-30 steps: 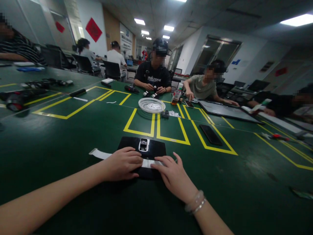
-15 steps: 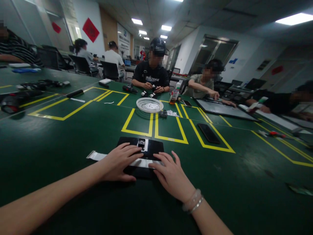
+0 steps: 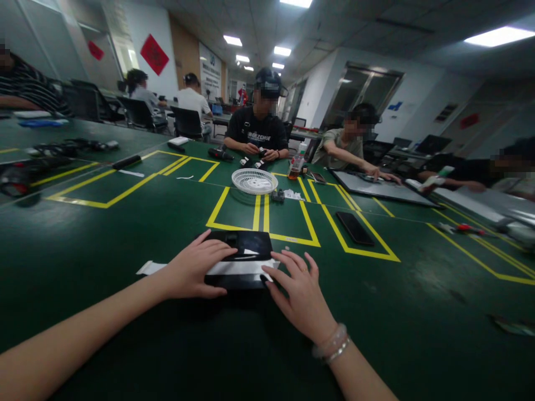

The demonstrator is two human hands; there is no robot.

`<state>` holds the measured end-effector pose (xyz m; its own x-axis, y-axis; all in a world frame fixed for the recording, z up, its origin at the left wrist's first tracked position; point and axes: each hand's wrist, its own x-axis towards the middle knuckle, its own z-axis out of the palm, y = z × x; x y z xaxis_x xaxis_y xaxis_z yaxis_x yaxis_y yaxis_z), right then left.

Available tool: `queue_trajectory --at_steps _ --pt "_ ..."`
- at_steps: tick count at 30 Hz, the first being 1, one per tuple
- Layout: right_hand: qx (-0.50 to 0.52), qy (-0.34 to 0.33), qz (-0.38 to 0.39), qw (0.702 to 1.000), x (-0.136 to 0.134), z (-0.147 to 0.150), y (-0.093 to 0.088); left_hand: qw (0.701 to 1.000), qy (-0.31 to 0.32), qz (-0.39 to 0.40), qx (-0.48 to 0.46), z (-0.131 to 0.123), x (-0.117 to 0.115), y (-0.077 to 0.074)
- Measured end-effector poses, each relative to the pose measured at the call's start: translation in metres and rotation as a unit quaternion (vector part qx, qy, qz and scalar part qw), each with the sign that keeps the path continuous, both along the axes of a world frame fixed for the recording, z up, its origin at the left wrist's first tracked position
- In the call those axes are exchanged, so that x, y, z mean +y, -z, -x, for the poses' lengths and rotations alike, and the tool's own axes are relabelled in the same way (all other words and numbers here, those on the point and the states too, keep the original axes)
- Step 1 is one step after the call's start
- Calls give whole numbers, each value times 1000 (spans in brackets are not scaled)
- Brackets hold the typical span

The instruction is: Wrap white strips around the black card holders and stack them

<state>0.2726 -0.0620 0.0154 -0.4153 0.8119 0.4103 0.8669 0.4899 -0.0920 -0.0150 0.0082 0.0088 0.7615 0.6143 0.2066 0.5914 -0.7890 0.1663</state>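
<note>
A flat black panel (image 3: 246, 245) lies on the green table in front of me, with a white strip (image 3: 234, 268) across its near part. My left hand (image 3: 194, 267) lies flat on the panel's left side, fingers stretched over the strip. My right hand (image 3: 298, 292) has its fingers spread, with the fingertips pressing the panel's near right corner and the end of the strip. Neither hand grips anything.
Beyond the panel are yellow taped boxes (image 3: 263, 220), a white round basket (image 3: 254, 180) and a black phone (image 3: 355, 228). Across the table several people work: one in a black shirt (image 3: 259, 133), another reaching over a large grey panel (image 3: 384, 189). Dark tools (image 3: 62, 147) lie far left.
The small part at the panel's top middle is no longer visible and the panel's surface looks glossy. Both hands have shifted slightly left along the strip, and my view has tilted down.
</note>
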Motion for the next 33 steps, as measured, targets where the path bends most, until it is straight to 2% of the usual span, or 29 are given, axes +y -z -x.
queue_trajectory --at_steps 5,11,14,18,23,26,30,33 --pt "5 0 -22 1000 0 -1 -1 996 -73 -54 -13 35 20 -13" --pt "10 16 -25 1000 1 -3 2 982 -176 -73 -22 85 51 -10" --pt "4 15 -15 1000 1 -3 3 965 -251 -71 -28 119 69 -5" --pt "5 14 5 1000 0 -3 3 934 -339 -95 -68 177 90 11" --pt "3 12 29 1000 -1 -2 5 890 -418 -126 -136 247 95 32" --pt "-3 12 35 999 -1 -1 5 862 -469 -142 -128 262 88 34" --pt "-9 12 43 999 -1 -1 6 833 -528 -124 -109 258 81 31" --pt "-7 12 49 999 -1 -1 6 826 -548 -98 -90 255 82 32"
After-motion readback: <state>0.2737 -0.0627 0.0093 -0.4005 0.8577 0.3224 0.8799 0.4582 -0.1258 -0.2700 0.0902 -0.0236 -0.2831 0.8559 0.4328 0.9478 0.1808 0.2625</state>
